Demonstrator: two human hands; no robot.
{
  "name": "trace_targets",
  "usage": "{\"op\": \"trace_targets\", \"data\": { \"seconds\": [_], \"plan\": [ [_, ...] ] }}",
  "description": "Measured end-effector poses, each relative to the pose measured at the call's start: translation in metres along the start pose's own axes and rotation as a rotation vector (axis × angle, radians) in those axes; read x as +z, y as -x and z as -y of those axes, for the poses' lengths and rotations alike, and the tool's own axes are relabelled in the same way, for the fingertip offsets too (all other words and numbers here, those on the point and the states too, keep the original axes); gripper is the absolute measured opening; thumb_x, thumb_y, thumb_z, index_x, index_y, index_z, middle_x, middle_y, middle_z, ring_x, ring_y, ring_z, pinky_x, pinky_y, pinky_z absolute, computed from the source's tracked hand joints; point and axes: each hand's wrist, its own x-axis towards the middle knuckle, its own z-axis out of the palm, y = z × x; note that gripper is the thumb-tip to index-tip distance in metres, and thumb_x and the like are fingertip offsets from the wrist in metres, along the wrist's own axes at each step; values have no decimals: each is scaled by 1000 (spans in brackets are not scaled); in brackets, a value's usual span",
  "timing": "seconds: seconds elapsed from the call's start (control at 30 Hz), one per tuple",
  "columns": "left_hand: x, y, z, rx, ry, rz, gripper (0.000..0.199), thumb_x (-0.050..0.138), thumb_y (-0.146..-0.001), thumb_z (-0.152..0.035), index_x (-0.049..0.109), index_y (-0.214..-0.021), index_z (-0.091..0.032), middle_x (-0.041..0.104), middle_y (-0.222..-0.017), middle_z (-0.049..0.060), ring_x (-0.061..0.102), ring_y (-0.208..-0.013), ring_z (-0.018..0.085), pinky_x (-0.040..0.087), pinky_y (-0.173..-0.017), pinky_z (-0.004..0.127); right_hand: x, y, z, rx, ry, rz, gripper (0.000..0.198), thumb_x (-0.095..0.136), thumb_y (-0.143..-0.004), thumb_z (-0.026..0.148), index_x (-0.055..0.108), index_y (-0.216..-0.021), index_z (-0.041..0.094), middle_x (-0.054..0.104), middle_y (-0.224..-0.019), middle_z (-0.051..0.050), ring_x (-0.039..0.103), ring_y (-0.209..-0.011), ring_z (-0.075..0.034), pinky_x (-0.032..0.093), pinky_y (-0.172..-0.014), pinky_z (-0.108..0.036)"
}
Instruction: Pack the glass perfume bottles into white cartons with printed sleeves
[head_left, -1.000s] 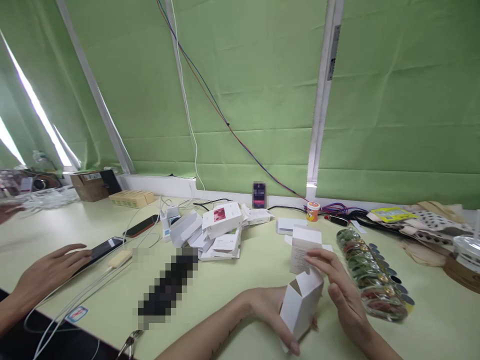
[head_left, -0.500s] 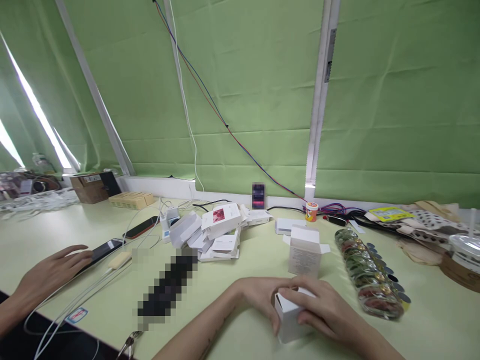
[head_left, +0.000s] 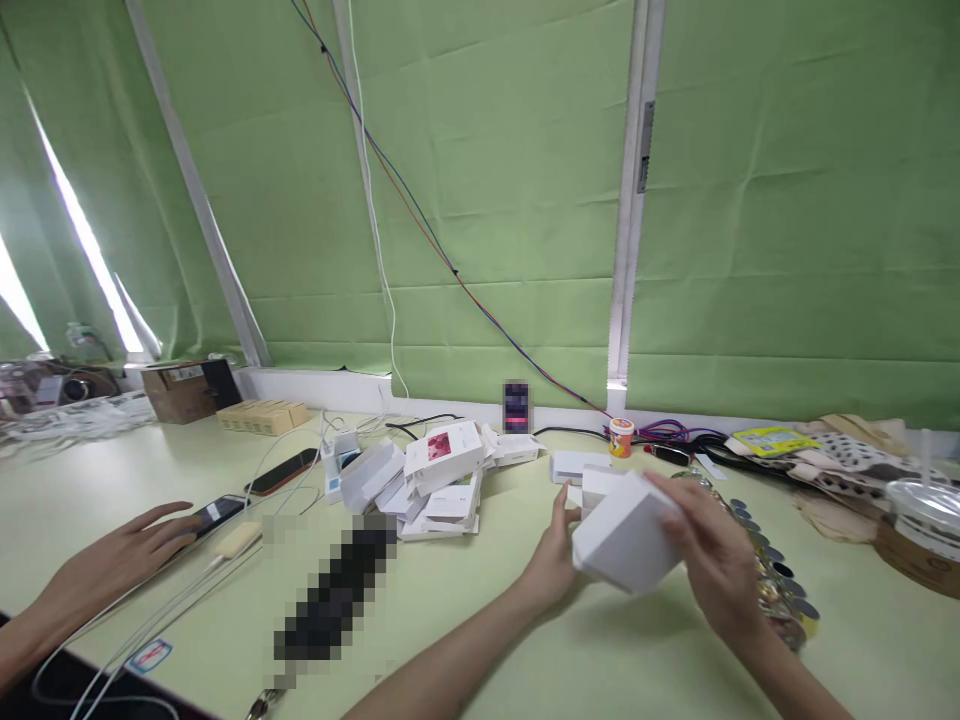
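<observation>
My right hand (head_left: pixel 712 545) grips a plain white carton (head_left: pixel 630 535), raised above the table and tilted. My left hand (head_left: pixel 553 560) reaches forward just left of the carton, its visible fingers stretched out and the rest hidden behind it. These fingers are close to the left side of a second white carton (head_left: pixel 598 482), which stands behind the raised one and is mostly covered. I cannot tell whether they touch it. Several clear packs with coloured contents (head_left: pixel 772 590) lie in a row, partly hidden by my right hand.
A heap of white cartons (head_left: pixel 442 460) lies at mid-table. An orange tub (head_left: pixel 621 438) stands near the wall. To the left, another person's hand (head_left: pixel 127 550) rests at a phone (head_left: pixel 221 512) among white cables. A lidded cup (head_left: pixel 926 530) stands at the right edge.
The white carton has been lifted off the table and tipped, now in my right hand. My left hand has moved off its side and forward. The view has tilted up slightly.
</observation>
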Motion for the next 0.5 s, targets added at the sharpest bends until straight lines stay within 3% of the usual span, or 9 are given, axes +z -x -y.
{"op": "trace_targets", "data": {
  "seconds": [0.07,0.17,0.23,0.37,0.5],
  "plan": [
    [0,-1,3,3,-28,11,84,63,-66,-2,26,-139,-24,57,-109,5,54,-108,23,38,-100,42,-5,-18,-4,72,46,-141,35,49,-93,35,61,-124,25,62,-109,-8,59,-94,-24,47,-75,-33],
    [-2,1,3,-6,-4,53,75,52,-66,4,36,-133,-25,55,-102,4,57,-100,21,45,-90,38,-2,-38,-12,96,50,-196,38,49,-92,40,62,-124,24,62,-107,-8,57,-93,-24,46,-75,-34],
    [-2,3,3,-18,-7,72,81,51,-66,5,31,-138,-27,53,-103,4,58,-97,20,47,-85,36,5,-42,-19,112,23,-154,39,48,-92,42,61,-124,24,62,-106,-8,57,-92,-23,47,-73,-33],
    [-1,5,8,-23,-50,64,98,51,-68,4,5,-147,-33,51,-104,5,58,-92,19,48,-81,36,14,-33,-36,111,8,-15,36,47,-93,40,60,-124,26,61,-106,-7,59,-93,-21,49,-71,-29],
    [-1,5,13,22,-89,86,97,52,-71,2,5,-147,-36,47,-113,6,57,-92,18,49,-81,35,9,-23,-42,42,71,66,33,46,-94,36,61,-123,28,60,-102,-6,59,-89,-20,49,-68,-28]
  ]
}}
